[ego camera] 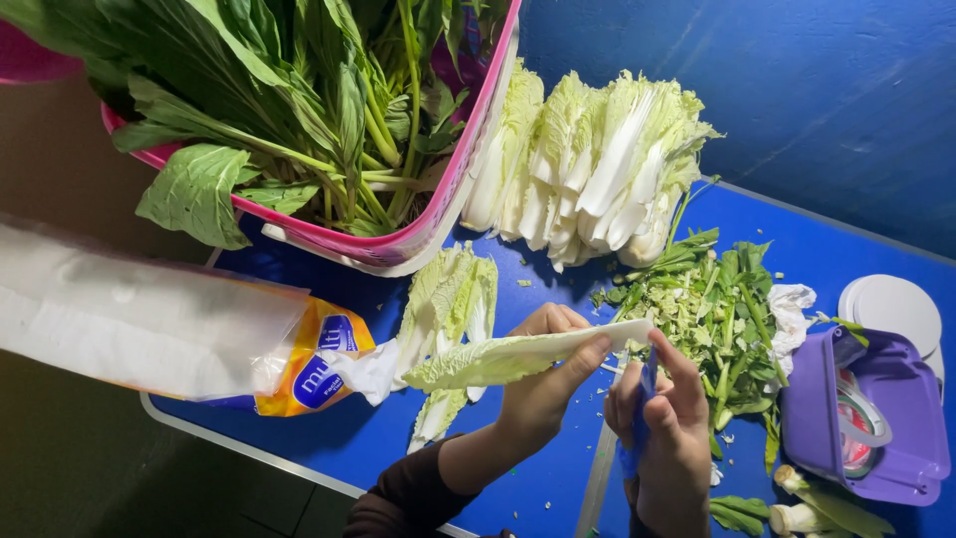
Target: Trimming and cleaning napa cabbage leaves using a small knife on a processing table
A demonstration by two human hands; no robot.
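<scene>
My left hand (543, 384) grips a pale green cabbage leaf (498, 359), holding it flat above the blue table (368, 438). My right hand (669, 433) holds a blue-handled knife (642, 403) right next to the leaf's white stem end. Under the held leaf lie more loose cabbage leaves (448, 319). A cut napa cabbage (593, 164) rests at the back of the table.
A pink basket (438, 209) full of long leafy greens (299, 100) stands at the back left. A plastic bag with an orange printed end (179, 334) lies left. Chopped green trimmings (712, 309) pile at the right, beside a purple lidded box (876, 418) and a white lid (891, 304).
</scene>
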